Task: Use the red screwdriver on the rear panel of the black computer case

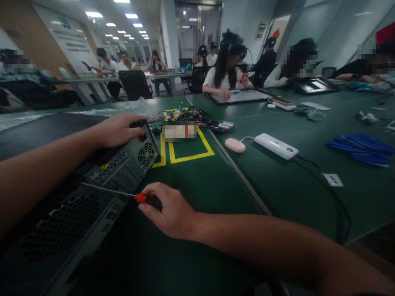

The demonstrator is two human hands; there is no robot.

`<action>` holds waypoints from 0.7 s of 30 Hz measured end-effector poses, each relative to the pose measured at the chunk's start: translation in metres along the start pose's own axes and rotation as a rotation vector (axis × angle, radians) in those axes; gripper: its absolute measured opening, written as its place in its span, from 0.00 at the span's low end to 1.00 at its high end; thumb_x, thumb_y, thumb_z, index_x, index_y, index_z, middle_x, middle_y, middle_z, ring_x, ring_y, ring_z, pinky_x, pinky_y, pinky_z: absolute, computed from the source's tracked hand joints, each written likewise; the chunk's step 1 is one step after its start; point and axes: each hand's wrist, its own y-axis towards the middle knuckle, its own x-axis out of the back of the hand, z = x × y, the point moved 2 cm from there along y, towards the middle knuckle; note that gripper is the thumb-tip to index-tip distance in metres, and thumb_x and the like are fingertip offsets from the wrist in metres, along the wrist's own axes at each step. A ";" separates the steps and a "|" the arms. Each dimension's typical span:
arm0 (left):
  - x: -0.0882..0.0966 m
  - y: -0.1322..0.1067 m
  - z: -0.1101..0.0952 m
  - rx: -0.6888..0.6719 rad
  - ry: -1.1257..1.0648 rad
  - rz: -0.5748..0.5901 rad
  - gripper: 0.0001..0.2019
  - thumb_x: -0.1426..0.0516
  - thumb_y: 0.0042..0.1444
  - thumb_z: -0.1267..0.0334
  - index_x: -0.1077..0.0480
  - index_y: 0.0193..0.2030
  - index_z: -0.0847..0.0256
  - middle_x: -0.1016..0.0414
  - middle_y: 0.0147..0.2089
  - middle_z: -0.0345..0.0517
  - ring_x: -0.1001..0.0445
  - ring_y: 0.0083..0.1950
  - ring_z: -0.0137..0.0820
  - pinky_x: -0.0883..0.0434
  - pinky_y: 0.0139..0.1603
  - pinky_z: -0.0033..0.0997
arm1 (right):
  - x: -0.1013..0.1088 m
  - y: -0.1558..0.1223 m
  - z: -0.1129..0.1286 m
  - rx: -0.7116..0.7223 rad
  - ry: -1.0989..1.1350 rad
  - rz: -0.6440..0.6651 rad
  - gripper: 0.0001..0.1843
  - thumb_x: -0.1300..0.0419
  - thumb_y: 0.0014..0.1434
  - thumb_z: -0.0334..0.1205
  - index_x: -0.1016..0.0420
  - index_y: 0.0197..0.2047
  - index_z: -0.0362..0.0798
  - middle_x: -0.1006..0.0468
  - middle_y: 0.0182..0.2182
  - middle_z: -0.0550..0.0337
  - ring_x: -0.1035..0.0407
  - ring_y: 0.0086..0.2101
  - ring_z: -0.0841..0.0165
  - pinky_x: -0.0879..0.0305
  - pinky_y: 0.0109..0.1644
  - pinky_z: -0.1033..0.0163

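Note:
A black desktop computer case (pixel 69 222) lies on the left of the table, its rear panel with honeycomb vents and a round fan grille (pixel 147 154) facing right. Over its far top corner my left hand (pixel 121 129) is closed, with the thumb bent over the edge beside a small red part. My right hand (pixel 168 209) is wrapped round the red and black handle of a screwdriver (pixel 140 197). The long thin shaft points left across the rear panel. Whether its tip touches a screw I cannot tell.
Beyond the case lie tangled cables (pixel 197 115) and yellow tape markings (pixel 193 158) on the green table (pixel 197 181). To the right are a pink oval device (pixel 235 145), a white power bank (pixel 276 146) and blue gloves (pixel 359 148). A co-worker (pixel 228 70) sits opposite.

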 end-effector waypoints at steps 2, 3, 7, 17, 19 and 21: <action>0.000 0.000 0.000 0.001 0.006 -0.005 0.38 0.51 0.59 0.47 0.32 0.73 0.63 0.25 0.71 0.57 0.28 0.71 0.52 0.35 0.74 0.56 | 0.000 0.000 0.000 0.005 0.008 -0.005 0.11 0.38 0.72 0.44 0.29 0.53 0.49 0.20 0.45 0.56 0.23 0.42 0.65 0.24 0.51 0.58; 0.000 0.000 0.000 0.002 0.009 -0.009 0.38 0.51 0.59 0.47 0.32 0.73 0.63 0.26 0.72 0.57 0.28 0.71 0.52 0.36 0.74 0.55 | 0.000 0.000 0.000 0.007 0.009 -0.007 0.11 0.38 0.72 0.45 0.29 0.53 0.49 0.20 0.45 0.56 0.24 0.42 0.66 0.24 0.50 0.58; -0.001 0.002 0.003 0.000 0.010 -0.013 0.39 0.52 0.59 0.47 0.33 0.74 0.64 0.28 0.74 0.58 0.30 0.73 0.53 0.37 0.75 0.56 | 0.000 0.000 0.000 0.017 0.002 -0.011 0.11 0.39 0.73 0.45 0.29 0.53 0.49 0.20 0.46 0.55 0.23 0.43 0.65 0.24 0.51 0.58; 0.000 0.000 0.002 -0.009 0.004 0.002 0.39 0.52 0.60 0.46 0.33 0.74 0.64 0.27 0.72 0.59 0.29 0.72 0.52 0.36 0.74 0.53 | 0.001 0.000 0.002 -0.028 0.001 0.018 0.11 0.38 0.73 0.44 0.30 0.54 0.50 0.20 0.45 0.56 0.24 0.41 0.66 0.23 0.49 0.58; 0.000 0.000 0.002 -0.014 0.001 0.006 0.40 0.52 0.60 0.45 0.34 0.74 0.66 0.28 0.73 0.61 0.30 0.72 0.54 0.37 0.75 0.55 | 0.002 0.000 0.003 -0.031 0.005 0.019 0.11 0.38 0.73 0.44 0.30 0.54 0.50 0.20 0.45 0.56 0.24 0.41 0.66 0.23 0.48 0.59; 0.000 0.001 0.004 -0.007 0.000 0.004 0.42 0.51 0.59 0.44 0.34 0.74 0.66 0.29 0.74 0.61 0.31 0.73 0.55 0.37 0.75 0.54 | 0.003 0.000 0.004 -0.025 0.008 0.016 0.11 0.38 0.73 0.44 0.30 0.54 0.49 0.20 0.45 0.56 0.24 0.41 0.66 0.24 0.48 0.58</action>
